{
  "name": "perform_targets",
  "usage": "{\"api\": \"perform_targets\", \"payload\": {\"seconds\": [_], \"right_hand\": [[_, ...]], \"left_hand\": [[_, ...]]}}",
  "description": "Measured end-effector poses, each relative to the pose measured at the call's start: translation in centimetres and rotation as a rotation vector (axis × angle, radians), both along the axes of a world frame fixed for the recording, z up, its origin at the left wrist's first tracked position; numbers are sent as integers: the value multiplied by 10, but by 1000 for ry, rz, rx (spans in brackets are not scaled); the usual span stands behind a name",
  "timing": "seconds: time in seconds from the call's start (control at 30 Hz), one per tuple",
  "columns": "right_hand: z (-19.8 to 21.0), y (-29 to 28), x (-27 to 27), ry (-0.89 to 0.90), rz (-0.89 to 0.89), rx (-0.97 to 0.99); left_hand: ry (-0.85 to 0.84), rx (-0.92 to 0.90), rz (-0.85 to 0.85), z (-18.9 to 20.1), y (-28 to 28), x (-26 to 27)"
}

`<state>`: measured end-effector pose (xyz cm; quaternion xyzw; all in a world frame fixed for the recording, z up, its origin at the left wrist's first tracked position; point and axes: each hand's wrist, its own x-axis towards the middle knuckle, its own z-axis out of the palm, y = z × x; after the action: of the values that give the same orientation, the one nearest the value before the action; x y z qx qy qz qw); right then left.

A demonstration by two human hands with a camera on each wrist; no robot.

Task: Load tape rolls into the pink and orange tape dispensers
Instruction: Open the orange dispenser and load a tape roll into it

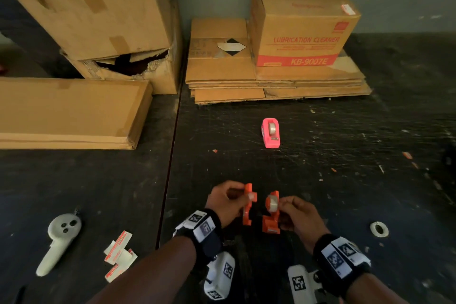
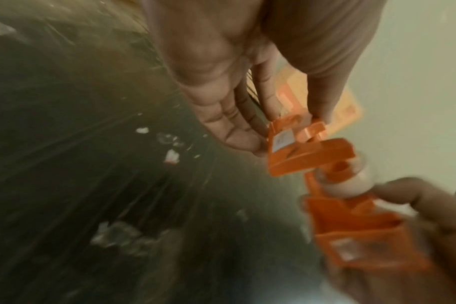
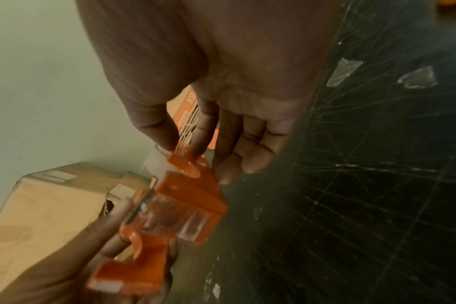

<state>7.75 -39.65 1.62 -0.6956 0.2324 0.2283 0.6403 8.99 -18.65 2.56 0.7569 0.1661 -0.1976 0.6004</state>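
Note:
The orange dispenser is apart in two halves, held above the black table (image 1: 345,145). My left hand (image 1: 243,196) pinches the left half (image 1: 248,207), seen close up (image 2: 299,150) in the left wrist view. My right hand (image 1: 283,207) pinches the right half (image 1: 271,219), which carries a clear tape roll (image 1: 273,202) on its hub. The right wrist view shows that half (image 3: 193,195) and the roll (image 3: 156,162) between thumb and fingers. A small gap separates the halves. The pink dispenser (image 1: 270,133) stands farther back with a roll in it.
A white ring (image 1: 379,229) lies on the table to the right. A white controller (image 1: 59,242) and torn wrappers (image 1: 118,256) lie to the left. Cardboard boxes (image 1: 303,24) and flattened cardboard (image 1: 66,113) line the back and the left.

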Motion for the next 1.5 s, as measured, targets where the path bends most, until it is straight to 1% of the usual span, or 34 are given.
{"api": "perform_targets", "payload": {"seconds": [0.07,0.13,0.23,0.37,0.5,0.7,0.8,0.97,1.1,1.27,1.37,1.5], "right_hand": [[5,7,3,-30,6,29],[9,13,7,-56,9,55],[17,21,11,-78,12,94],[22,22,12,-96,25,96],[20,23,11,-156,96,33],[16,22,19,-156,90,35],[13,26,25,-163,100,9],[-9,30,28,-115,230,-202],[-33,28,26,-65,338,-336],[-35,28,22,-7,364,-340],[-30,27,19,-17,298,-361],[-23,26,12,28,258,-417]], "left_hand": [[-10,-110,61,6,0,3],[-9,-189,81,9,-3,4],[-23,-252,85,11,-4,2],[-36,-273,102,10,-4,0],[-57,-245,66,2,-3,0],[-56,-303,72,5,-4,1],[-25,-250,71,0,-3,6],[44,-57,53,-22,-5,4],[112,14,80,-40,-11,-6],[134,114,37,-43,-11,-10],[59,167,-20,-39,-7,-10],[-169,340,-206,-32,-7,-14]]}}
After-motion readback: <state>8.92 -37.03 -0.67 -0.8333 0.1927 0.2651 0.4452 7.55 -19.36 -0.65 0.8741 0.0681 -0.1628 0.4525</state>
